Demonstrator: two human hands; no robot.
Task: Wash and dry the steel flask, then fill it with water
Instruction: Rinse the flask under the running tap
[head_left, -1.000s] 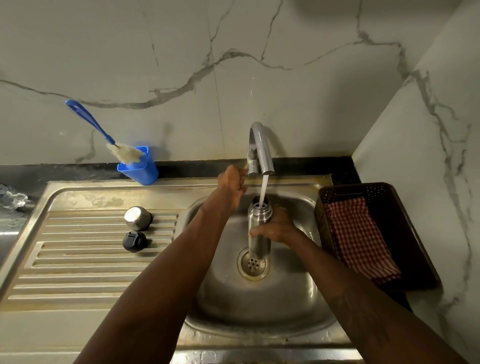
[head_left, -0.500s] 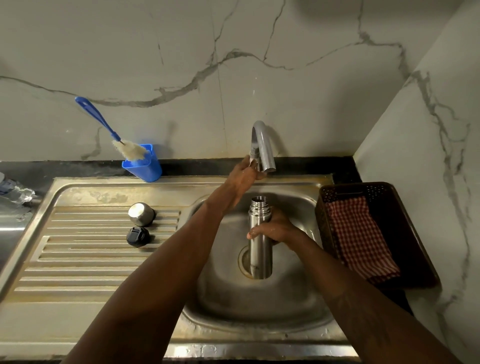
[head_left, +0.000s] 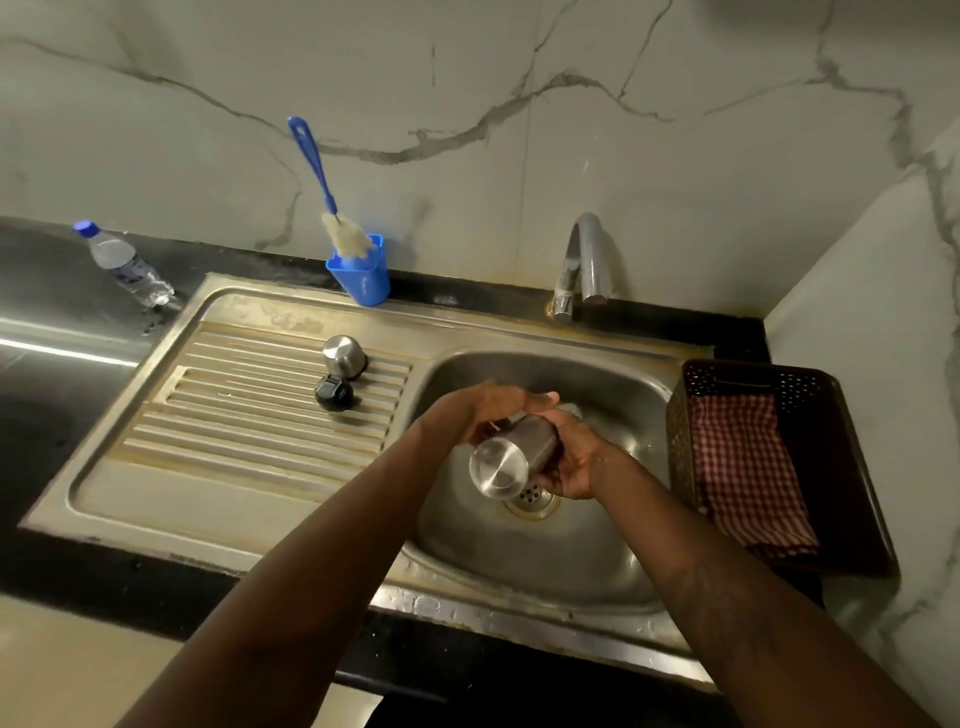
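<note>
A stainless-steel sink with a ribbed drainboard was flanked by a dark perforated basket lined with red checked cloth. The cylindrical steel flask was held tilted over the basin (round brushed base toward the camera), the left hand curled over it and the right hand wrapped beneath. A domed steel cap and a black stopper were set on the ribs.
</note>
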